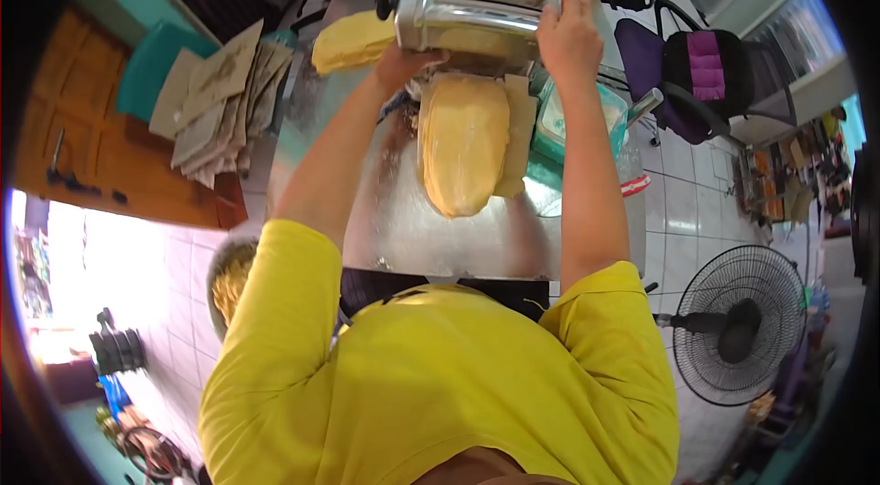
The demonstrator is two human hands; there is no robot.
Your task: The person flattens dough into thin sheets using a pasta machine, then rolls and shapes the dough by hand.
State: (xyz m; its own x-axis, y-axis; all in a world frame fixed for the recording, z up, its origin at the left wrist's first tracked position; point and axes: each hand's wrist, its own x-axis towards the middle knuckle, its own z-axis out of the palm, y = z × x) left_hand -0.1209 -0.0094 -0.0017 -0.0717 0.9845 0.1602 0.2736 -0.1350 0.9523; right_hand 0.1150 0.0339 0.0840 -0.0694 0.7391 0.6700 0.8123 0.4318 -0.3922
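Note:
A chrome pasta machine [481, 4] stands at the far part of the metal table, between my hands. My right hand [570, 36] is closed on its right end, fingers bent over the side. My left hand [410, 66] grips its lower left edge, some fingers hidden beneath it; a black knob [384, 1] sticks out just above. Directly in front of the machine lies a stack of flattened yellow dough sheets [464, 144], long and rounded at the near end. Another pile of dough sheets [353, 40] rests left of the machine.
Right of the dough is a teal-rimmed container [587, 118] of white powder, with a metal cylinder [645, 105] beside it. Flattened cardboard [220, 100] is stacked at left. A fan [739, 325] and office chair [706, 72] stand at right. A bowl [229, 279] of yellow pieces sits lower left.

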